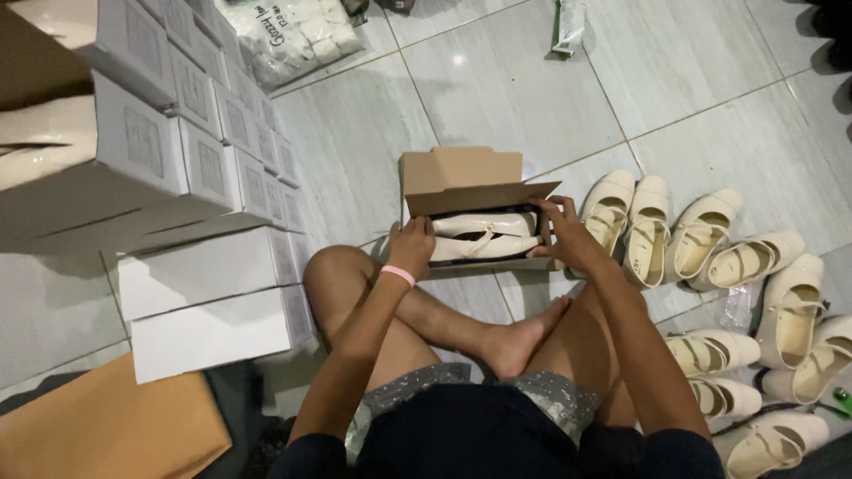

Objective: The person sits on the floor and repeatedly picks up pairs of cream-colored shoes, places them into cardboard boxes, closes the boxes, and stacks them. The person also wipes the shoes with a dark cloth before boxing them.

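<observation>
Head view, looking down at grey glossy floor tiles (497, 80): white cardboard shoeboxes (209, 306) stacked at left, well over a dozen, labelled ends outward. Loose cream strapped shoes (701, 235), eleven countable, lined up at right within reach. One open brown cardboard box (461, 182), tipped lid-up, holding two cream shoes (484, 235) nested sideways. Left hand (411, 247) pressed against box end, right hand (561, 232) gripping opposite rim, steadying.
</observation>
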